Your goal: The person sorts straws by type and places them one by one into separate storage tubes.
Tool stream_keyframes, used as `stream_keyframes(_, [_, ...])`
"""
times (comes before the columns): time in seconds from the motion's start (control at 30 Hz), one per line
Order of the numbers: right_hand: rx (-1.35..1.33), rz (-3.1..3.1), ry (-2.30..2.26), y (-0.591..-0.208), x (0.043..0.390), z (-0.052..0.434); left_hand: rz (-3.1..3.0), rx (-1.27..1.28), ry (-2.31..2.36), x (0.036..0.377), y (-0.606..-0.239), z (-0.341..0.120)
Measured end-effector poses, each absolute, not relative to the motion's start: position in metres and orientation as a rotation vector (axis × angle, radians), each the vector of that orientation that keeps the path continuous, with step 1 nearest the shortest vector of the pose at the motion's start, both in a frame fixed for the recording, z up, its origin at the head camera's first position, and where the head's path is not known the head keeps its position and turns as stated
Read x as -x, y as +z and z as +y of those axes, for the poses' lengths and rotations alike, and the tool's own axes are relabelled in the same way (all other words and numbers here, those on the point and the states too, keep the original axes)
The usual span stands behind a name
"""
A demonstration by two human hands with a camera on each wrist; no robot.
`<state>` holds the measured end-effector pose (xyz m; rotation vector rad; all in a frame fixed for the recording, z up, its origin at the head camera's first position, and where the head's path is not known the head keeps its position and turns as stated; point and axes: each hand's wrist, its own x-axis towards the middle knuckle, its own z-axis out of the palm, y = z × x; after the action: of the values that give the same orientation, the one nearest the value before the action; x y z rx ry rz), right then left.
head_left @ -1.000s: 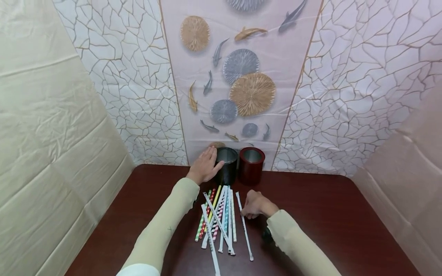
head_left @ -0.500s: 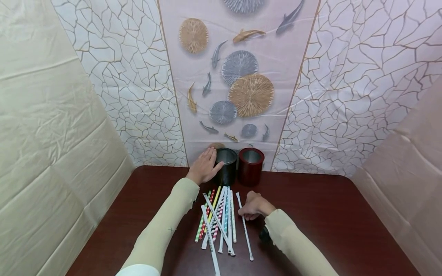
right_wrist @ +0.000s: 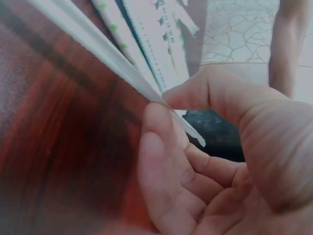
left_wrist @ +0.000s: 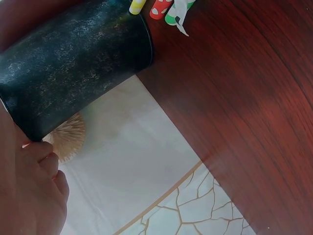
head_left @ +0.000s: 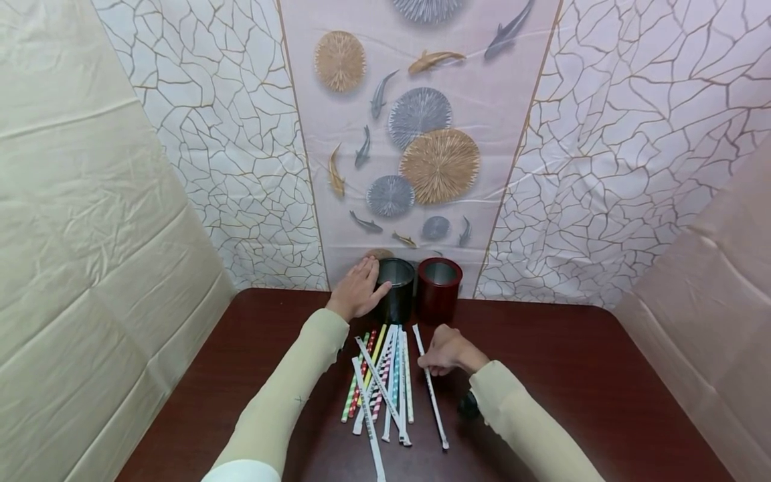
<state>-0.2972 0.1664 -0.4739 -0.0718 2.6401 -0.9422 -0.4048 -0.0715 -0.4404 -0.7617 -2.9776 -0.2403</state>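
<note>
— Straws, mostly; from the head view a bundle of straws is lying on the dark table, some wrapped in white paper, some coloured. Her right hand is pinching one wrapped straw that is lying just right of the bundle.

— And the other hand?

— Her left hand is resting on the side of the black cup, fingers fairly straight; the red cup is standing touching or just beside it, by the wall.

— What is the left wrist camera showing?

— Black cup right beside the hand, straw ends near its base.

— And the right wrist?

— Thumb and forefinger are gripping the wrapped straw near its tip. I'm judging it barely begun: both cups are looking empty, nearly every straw still waiting.
</note>
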Motion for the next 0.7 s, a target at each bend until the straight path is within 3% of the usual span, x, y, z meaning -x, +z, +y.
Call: stream_keyframes(0.7, [0.388,2.835,-0.875,-0.368,0.300,0.179,-2.991,0.753,-0.176,0.403,-0.436,-0.070])
